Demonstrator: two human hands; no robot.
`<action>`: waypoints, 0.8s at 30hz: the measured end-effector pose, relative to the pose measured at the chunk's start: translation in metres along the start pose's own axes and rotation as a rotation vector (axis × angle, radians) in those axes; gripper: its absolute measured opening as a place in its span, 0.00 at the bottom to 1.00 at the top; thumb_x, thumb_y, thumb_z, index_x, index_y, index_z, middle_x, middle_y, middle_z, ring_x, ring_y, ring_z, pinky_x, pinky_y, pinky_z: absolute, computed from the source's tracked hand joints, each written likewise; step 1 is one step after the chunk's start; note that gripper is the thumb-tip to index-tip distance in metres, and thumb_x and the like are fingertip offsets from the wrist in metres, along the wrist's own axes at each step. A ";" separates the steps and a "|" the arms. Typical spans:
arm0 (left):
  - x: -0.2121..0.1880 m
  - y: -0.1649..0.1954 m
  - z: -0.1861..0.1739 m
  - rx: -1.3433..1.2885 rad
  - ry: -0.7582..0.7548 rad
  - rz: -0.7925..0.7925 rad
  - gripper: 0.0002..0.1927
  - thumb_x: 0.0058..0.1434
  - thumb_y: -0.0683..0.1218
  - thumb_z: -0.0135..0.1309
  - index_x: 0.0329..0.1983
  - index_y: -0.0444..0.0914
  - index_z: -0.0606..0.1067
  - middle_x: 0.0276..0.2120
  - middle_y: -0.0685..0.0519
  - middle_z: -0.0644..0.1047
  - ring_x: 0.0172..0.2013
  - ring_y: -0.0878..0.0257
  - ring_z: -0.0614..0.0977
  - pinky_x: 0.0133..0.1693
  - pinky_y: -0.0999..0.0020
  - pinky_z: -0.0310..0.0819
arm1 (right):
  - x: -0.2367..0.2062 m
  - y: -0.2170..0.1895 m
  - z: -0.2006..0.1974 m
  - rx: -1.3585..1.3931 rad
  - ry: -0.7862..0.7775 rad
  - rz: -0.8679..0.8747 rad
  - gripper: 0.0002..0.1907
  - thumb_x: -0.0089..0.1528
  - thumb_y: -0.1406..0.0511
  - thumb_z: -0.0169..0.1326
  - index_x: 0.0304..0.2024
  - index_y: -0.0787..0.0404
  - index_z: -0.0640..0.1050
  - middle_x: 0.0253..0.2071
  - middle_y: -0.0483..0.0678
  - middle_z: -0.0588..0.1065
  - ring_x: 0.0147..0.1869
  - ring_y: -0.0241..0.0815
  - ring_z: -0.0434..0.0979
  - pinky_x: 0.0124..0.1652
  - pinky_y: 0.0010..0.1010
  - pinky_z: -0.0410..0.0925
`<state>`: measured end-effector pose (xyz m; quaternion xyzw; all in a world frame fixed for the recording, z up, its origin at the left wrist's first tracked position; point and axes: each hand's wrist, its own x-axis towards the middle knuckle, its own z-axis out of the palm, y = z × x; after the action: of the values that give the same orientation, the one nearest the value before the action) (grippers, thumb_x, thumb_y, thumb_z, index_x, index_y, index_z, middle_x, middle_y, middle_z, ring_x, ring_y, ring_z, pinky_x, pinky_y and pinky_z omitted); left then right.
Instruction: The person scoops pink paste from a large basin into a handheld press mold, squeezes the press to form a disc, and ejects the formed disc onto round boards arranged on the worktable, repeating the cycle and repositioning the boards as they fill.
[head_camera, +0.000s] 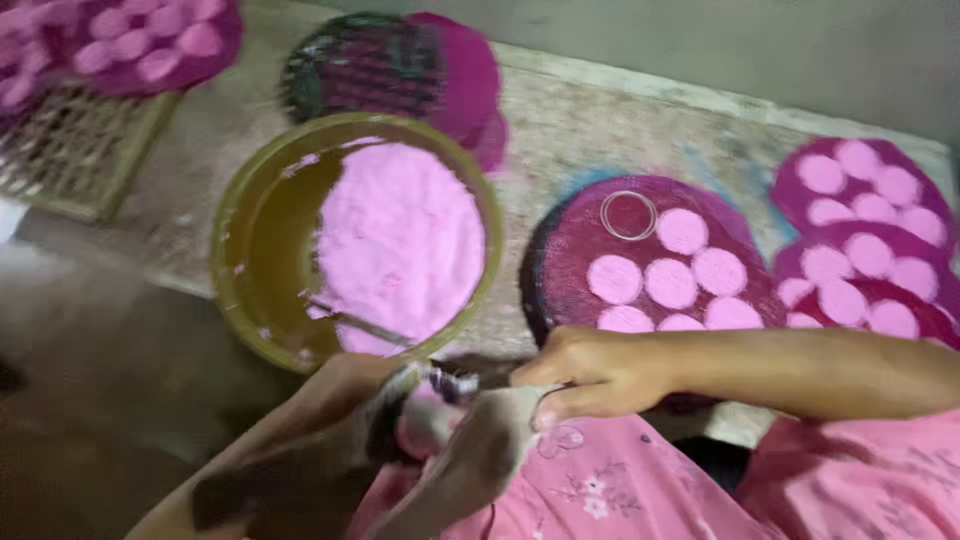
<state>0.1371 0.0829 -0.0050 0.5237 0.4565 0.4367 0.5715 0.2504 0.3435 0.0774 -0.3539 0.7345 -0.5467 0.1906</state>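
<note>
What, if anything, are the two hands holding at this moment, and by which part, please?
The left hand and right hand together grip a blurred pink-and-dark item at its opposite ends; what it is cannot be told.

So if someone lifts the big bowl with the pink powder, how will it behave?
The bowl looks wide and low, so it probably will not tip easily. The pink powder is heaped to one side, so it may feel lopsided. Loose powder would likely shift or spill if the bowl tilts.

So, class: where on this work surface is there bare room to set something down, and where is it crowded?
Bare stone shows between the bowl of pink powder and the round mat with the ring. The far edge along the wall is free too. It is crowded at right, where disc-covered mats overlap, and around both hands.
</note>
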 end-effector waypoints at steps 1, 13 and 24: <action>-0.005 -0.004 -0.002 -0.005 0.033 0.013 0.18 0.63 0.45 0.57 0.54 0.35 0.74 0.49 0.44 0.73 0.49 0.51 0.73 0.53 0.51 0.67 | 0.003 0.003 -0.004 0.009 0.015 0.024 0.19 0.71 0.55 0.50 0.39 0.66 0.74 0.33 0.57 0.74 0.38 0.58 0.79 0.37 0.46 0.68; -0.103 -0.060 -0.059 -0.298 0.586 0.208 0.11 0.65 0.44 0.56 0.48 0.34 0.76 0.42 0.47 0.76 0.42 0.56 0.77 0.46 0.56 0.73 | 0.108 0.028 -0.108 -1.804 0.273 -0.332 0.16 0.60 0.62 0.65 0.50 0.50 0.80 0.42 0.48 0.77 0.44 0.45 0.77 0.42 0.36 0.67; -0.109 -0.122 -0.103 0.476 1.569 0.262 0.10 0.65 0.39 0.58 0.49 0.33 0.75 0.43 0.52 0.78 0.43 0.61 0.79 0.46 0.61 0.75 | 0.237 0.176 0.040 -0.951 -0.116 0.591 0.14 0.64 0.58 0.50 0.44 0.57 0.81 0.39 0.58 0.80 0.40 0.58 0.82 0.39 0.47 0.73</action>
<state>0.0165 -0.0118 -0.1233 0.2229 0.7381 0.6297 -0.0945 0.0623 0.1709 -0.0757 -0.2095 0.9563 -0.0584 0.1954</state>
